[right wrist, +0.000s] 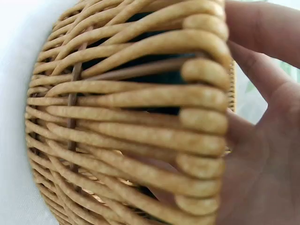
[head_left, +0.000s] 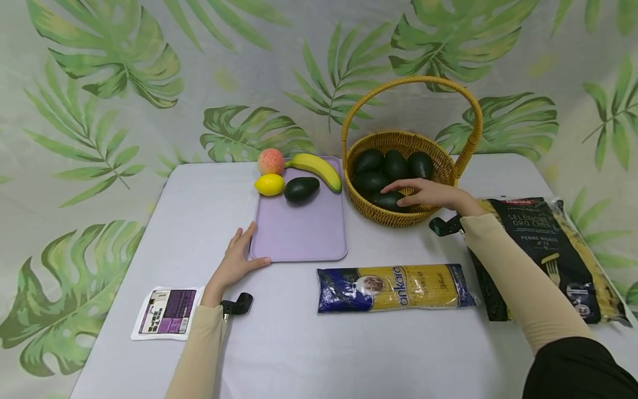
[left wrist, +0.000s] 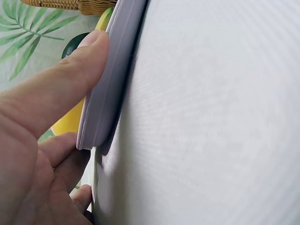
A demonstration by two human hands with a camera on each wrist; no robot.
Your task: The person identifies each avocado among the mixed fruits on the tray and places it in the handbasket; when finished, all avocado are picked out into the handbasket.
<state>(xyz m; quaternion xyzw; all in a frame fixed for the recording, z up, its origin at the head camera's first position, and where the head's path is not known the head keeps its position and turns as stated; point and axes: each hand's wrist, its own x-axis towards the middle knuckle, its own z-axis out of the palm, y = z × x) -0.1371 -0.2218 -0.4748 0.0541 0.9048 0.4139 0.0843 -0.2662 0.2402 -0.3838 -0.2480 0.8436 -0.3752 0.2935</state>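
My left hand [head_left: 234, 266] touches the near left corner of a lilac tray [head_left: 299, 238], its fingers along the left side and its thumb on the front rim. On the tray lie a banana [head_left: 319, 169], a lemon [head_left: 269, 184], a peach [head_left: 271, 162] and a dark avocado [head_left: 301, 189]. Inside a wicker basket [head_left: 384, 218], my right hand [head_left: 431, 195] holds the nearest avocado [head_left: 387, 200] between thumb and fingers. Several other avocados [head_left: 370, 162] lie there. In the right wrist view, the basket's wall [right wrist: 131, 103] hides the fingertips and most of the fruit.
A yellow and blue spaghetti pack [head_left: 394, 288] lies before the tray and basket. Under the right forearm is a large black penne bag [head_left: 543, 255]. A white and purple packet [head_left: 166, 313] sits left of the left wrist. The basket's tall handle [head_left: 413, 80] arches over it.
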